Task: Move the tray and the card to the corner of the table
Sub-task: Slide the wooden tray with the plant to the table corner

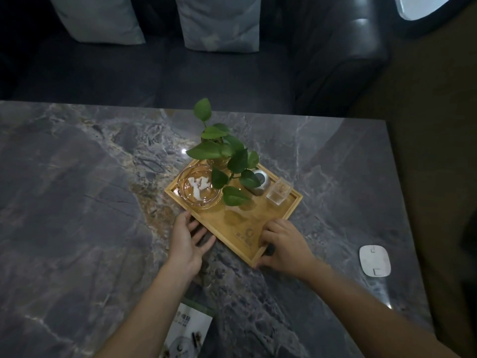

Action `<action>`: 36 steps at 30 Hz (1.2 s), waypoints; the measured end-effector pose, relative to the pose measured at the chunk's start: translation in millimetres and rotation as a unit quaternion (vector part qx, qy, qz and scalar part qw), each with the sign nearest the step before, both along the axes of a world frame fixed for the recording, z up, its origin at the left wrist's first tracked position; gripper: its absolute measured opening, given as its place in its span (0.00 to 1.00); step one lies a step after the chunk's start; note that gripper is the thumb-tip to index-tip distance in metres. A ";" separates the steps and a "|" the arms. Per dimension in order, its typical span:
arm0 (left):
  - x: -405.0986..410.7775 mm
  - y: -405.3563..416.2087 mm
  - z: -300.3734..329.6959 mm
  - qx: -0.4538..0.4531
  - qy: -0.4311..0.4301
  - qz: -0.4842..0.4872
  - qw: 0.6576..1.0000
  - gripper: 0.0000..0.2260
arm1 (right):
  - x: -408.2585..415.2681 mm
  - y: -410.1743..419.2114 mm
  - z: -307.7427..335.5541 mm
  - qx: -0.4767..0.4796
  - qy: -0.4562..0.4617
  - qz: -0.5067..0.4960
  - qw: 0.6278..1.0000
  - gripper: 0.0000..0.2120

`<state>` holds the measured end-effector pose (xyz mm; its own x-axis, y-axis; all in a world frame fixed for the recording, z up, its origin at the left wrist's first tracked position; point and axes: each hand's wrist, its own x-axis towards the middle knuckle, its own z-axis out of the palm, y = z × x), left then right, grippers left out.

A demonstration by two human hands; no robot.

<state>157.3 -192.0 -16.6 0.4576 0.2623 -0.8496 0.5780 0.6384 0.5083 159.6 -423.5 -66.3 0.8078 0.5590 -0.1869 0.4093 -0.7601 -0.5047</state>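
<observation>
A wooden tray (233, 223) lies turned at an angle in the middle of the grey marble table (77, 189). It carries a glass ashtray (200, 187), a leafy plant in a glass vase (227, 161), a small white pot (260, 182) and a clear toothpick box (278, 191). My left hand (189, 241) lies flat against the tray's near left edge with its fingers spread. My right hand (285, 245) grips the tray's near corner, fingers over the rim. A printed card (187, 332) lies at the table's near edge, partly hidden under my left forearm.
A white rounded flat object (374, 260) rests near the table's right edge. Beyond the far edge stands a dark sofa (206, 73) with two pale cushions (219, 21). The table's far right corner (384, 121) is bare.
</observation>
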 end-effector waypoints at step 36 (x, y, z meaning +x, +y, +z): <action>87.9 -32.5 9.6 0.110 -0.053 -0.317 0.941 0.14 | -35.6 50.8 -11.5 0.061 -0.033 -0.275 0.959 0.21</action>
